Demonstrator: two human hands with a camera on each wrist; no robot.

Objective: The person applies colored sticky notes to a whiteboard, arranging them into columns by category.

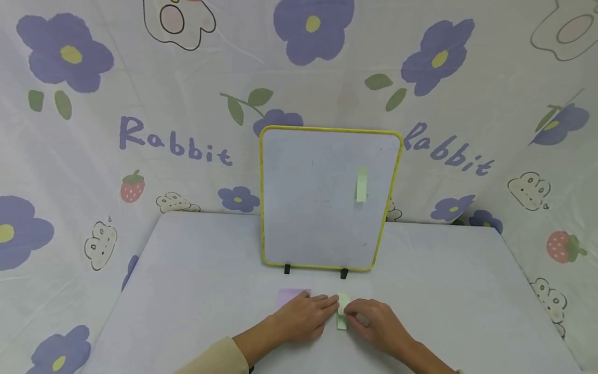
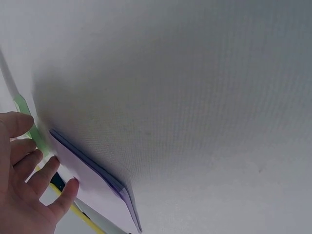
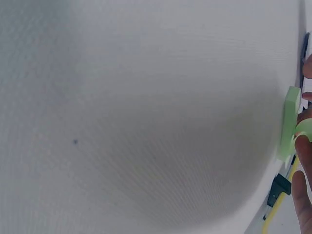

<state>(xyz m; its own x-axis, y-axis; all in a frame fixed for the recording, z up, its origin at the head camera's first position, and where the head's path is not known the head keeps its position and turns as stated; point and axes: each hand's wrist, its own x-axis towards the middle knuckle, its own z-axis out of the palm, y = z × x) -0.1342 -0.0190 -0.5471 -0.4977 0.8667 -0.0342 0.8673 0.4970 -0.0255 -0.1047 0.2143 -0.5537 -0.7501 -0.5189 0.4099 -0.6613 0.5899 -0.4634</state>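
A narrow pad of light green sticky notes (image 1: 341,324) lies on the table between the two hands. My right hand (image 1: 377,326) pinches its top sheet, and in the right wrist view that sheet (image 3: 305,127) bends up from the pad. My left hand (image 1: 302,318) reaches in from the other side, with its fingertips at the green pad's left edge. Below part of the left hand lies a square purple sticky-note pad (image 1: 288,296); the left wrist view shows its thick edge and pale top. The left fingers (image 2: 46,175) are loosely extended.
A whiteboard (image 1: 322,208) with a yellow frame stands behind the pads on black feet (image 1: 344,273). One green sticky note (image 1: 362,188) hangs on its right side. The white table (image 1: 201,291) reaches back to a curtain (image 1: 187,93) printed with flowers and rabbits.
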